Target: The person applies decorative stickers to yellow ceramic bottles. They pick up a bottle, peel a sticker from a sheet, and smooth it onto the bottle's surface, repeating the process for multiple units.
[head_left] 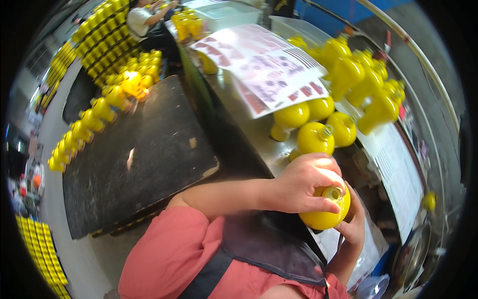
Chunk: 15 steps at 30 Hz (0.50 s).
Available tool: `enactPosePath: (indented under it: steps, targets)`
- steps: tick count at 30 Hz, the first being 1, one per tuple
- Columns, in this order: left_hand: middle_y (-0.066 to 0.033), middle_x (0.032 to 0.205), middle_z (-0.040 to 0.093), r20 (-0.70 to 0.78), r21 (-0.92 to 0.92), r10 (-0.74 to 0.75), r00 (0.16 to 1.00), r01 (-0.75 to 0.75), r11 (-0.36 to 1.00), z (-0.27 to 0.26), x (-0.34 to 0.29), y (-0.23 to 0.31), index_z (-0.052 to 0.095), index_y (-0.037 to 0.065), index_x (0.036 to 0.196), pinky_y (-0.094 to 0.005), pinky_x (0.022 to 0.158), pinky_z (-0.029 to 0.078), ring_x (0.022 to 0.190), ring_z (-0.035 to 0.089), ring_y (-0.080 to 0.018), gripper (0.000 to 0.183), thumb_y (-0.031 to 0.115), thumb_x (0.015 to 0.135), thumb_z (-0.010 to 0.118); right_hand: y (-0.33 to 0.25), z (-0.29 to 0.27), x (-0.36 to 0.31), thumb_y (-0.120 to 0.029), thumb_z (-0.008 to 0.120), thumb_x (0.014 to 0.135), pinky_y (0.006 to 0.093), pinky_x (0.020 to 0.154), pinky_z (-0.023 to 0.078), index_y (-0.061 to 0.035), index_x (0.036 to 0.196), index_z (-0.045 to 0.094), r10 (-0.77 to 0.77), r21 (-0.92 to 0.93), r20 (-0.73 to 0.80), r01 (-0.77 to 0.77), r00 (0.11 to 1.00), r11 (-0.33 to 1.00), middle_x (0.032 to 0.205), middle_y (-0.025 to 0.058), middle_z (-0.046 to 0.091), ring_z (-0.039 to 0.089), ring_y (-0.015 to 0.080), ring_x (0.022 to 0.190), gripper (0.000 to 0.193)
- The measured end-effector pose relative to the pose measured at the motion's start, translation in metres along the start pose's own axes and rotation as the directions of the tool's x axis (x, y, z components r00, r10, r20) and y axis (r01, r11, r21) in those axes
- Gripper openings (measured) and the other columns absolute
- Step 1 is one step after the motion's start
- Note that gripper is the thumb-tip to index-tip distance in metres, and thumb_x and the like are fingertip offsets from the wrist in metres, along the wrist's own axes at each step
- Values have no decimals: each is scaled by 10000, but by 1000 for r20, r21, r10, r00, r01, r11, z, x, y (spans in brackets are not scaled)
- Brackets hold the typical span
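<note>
1. Far left there's a curved line of yellow bottles [82, 130] along the floor, with more stacked in yellow rows [102, 37] behind, plus a dark low platform [139, 154] taking up the middle left.
2. Top left of centre, another person [142, 20] in a white top works beside more yellow pieces.
3. Moving right, printed sheets [264, 65] lie across the metal tabletop [249, 134], partly covering a bunch of round yellow bottles [314, 137]. A pile of yellow spouted pieces [358, 84] sits behind those, so the space past the hands is pretty crowded.
4. The left hand [303, 187] is closed over the top of a yellow bottle [323, 217], fingers wrapped round its shoulder right by the neck.
5. The right hand [353, 224] cups the same bottle from below and to the right, gripping it too.
6. The bottle itself is held in the air, close in front of the person's chest, lower right of centre. It's glossy, round and bulbous with a short clear-looking neck.
7. The neck points up and a bit right, so the long axis runs roughly upright, slightly tilted.
</note>
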State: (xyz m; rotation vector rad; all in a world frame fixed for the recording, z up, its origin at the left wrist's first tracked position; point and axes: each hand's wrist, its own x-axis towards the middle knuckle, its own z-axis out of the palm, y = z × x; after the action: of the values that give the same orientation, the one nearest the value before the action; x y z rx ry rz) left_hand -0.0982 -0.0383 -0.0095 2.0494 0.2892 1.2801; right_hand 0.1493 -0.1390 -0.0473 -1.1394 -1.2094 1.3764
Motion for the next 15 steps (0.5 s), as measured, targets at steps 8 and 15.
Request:
enactPosePath:
  steps: [8,15]
  targets:
    - [-81,949,688,-335,458,-91,938,247,854,-137,-71,56,768,45,976,-315,760,524,858,658,-209,297,168,744,908,-13,12,65,-390,862,798,195,503,345,50,1397,572,19,-178,203,17,979,984,1104,78,692,490,24,560,798]
    - [-22,849,683,-743,523,-210,636,747,411,-258,-118,21,780,48,923,-272,702,504,759,633,-134,254,193,745,889,6,10,100,-147,685,932,183,481,355,13,1296,648,122,-304,-19,-122,992,945,825,10,665,474,23,532,399]
